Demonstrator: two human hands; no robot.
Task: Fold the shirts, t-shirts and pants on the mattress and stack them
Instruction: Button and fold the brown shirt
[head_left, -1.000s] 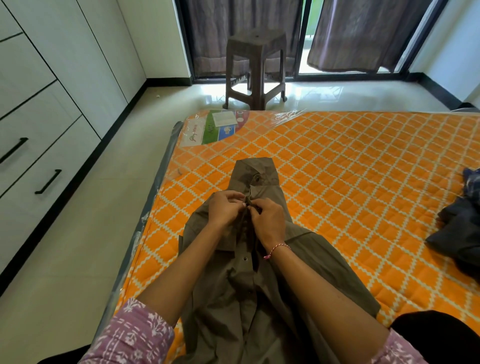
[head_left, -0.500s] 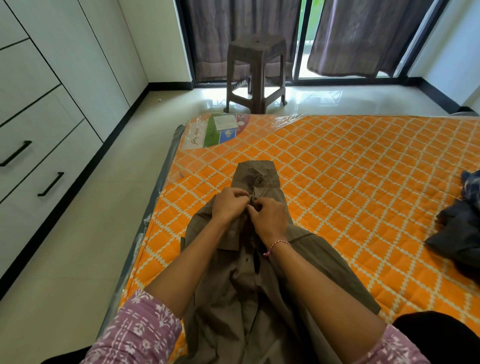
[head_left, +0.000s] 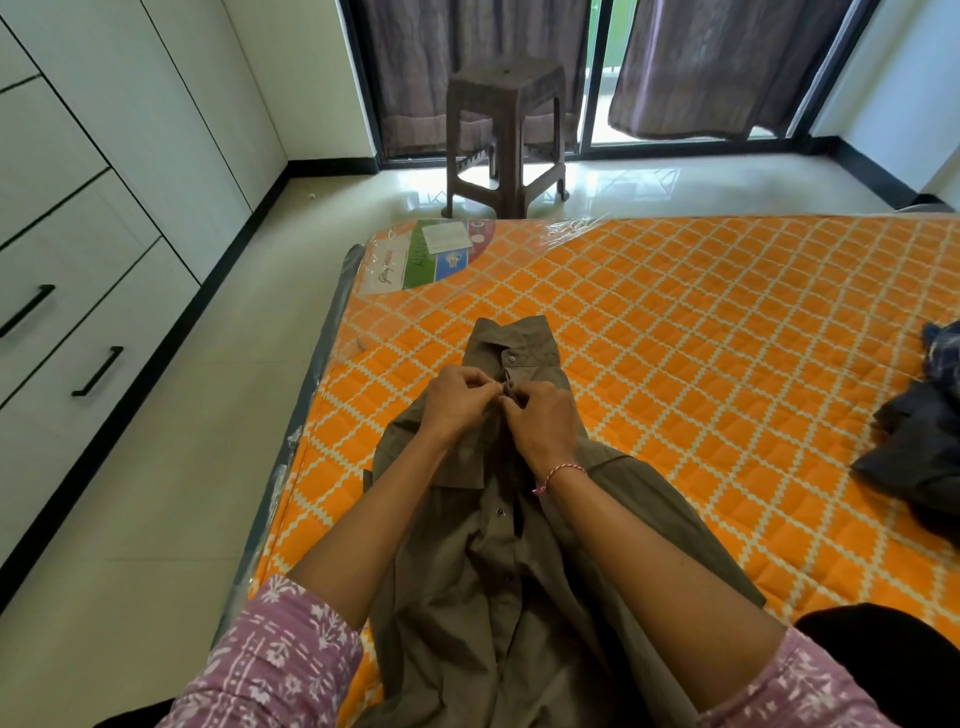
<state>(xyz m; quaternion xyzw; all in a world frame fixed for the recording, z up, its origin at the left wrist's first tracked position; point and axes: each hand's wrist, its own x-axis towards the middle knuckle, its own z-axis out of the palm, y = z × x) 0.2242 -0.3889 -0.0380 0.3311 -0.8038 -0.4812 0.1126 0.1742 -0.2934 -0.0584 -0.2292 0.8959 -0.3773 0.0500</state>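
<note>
An olive-brown button shirt (head_left: 483, 587) lies front-up on the orange quilted mattress (head_left: 727, 332), collar pointing away from me. My left hand (head_left: 457, 400) and my right hand (head_left: 543, 423) meet at the placket just below the collar. Each pinches an edge of the shirt front at a button. A snap shows on the collar band above my fingers. More buttons run down the placket between my forearms.
A heap of dark blue and grey clothes (head_left: 919, 447) lies at the mattress's right edge. A brown plastic stool (head_left: 506, 135) stands on the floor beyond the mattress. White drawers (head_left: 78, 291) line the left wall. A label (head_left: 426, 257) sits under the plastic wrap at the far-left corner.
Both hands stay at the same button near the collar with only small finger motion. The view has shifted slightly.
</note>
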